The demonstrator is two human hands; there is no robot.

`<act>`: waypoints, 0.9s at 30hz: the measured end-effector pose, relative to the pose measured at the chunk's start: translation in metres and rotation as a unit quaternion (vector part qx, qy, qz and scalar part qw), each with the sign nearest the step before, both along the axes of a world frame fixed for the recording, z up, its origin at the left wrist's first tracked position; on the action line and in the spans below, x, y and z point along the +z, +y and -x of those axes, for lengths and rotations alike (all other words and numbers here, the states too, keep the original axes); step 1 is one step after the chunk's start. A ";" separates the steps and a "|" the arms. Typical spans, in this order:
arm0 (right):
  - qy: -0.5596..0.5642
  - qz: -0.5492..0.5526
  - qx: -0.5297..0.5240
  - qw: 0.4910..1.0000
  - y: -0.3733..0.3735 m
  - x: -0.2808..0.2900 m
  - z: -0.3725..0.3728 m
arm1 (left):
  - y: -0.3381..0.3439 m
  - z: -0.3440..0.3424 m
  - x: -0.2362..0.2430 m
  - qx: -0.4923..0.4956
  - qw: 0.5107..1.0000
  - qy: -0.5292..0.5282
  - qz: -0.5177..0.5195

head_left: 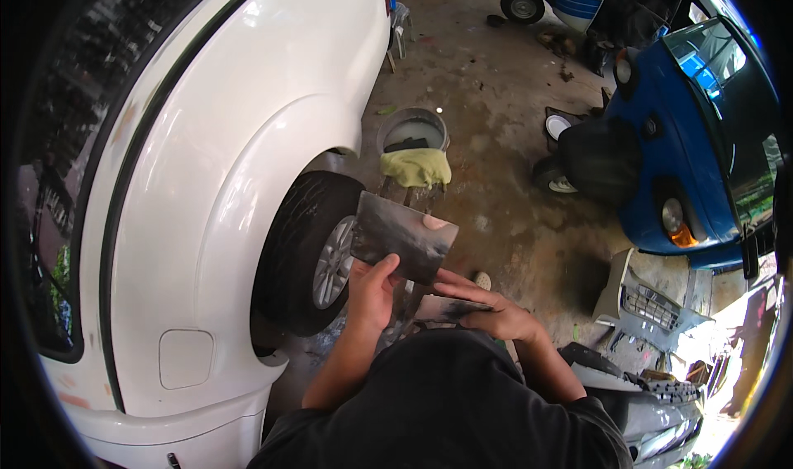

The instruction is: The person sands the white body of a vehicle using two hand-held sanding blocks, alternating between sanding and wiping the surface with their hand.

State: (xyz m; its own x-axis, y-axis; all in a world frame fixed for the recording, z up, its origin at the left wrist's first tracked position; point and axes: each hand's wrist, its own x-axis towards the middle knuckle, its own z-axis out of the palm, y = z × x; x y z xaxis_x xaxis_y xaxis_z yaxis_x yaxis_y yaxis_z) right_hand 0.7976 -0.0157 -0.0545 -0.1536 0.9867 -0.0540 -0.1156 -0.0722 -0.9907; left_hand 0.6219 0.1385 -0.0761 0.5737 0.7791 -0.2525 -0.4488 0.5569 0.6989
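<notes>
My left hand (pixel 372 294) is closed on a dark grey, glossy rectangular sheet of sandpaper (pixel 403 236), thumb on top along its near edge. My right hand (pixel 505 316) is closed on a second, smaller-looking dark sheet (pixel 446 308), held lower and nearer my body. Its fingers reach toward the near corner of the first sheet; whether they touch it I cannot tell. Both sheets are in front of my chest, above the floor, just right of the car's rear wheel (pixel 333 262).
On my left stands a white car (pixel 239 130) with bare patches. Beyond my hands is a bucket (pixel 413 111) of cloudy water, with a yellow-green cloth (pixel 417 168) and dark block (pixel 408 144) at its near rim. A blue vehicle (pixel 661 138) and loose bumper (pixel 652 299) are to the right.
</notes>
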 end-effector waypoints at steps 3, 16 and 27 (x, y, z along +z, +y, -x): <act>-0.006 0.044 -0.005 0.999 0.002 0.002 -0.058 | -0.003 -0.055 -0.008 -0.044 0.997 0.057 -0.018; 0.070 0.027 -0.248 0.966 -0.012 -0.027 -0.259 | 0.256 0.005 0.126 0.305 0.334 0.655 -0.605; 0.002 0.018 -0.176 0.984 0.049 -0.045 -0.275 | 0.317 0.081 0.218 0.256 0.022 0.775 -0.577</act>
State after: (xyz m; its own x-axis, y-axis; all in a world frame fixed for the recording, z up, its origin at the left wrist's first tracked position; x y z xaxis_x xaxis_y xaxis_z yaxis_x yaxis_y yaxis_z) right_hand 1.0726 0.0333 -0.0998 0.1964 0.9764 -0.0897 -0.1426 -0.0620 -0.9878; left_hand 0.5413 0.4553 0.1419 0.4138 0.5835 0.6988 0.8718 -0.0330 -0.4887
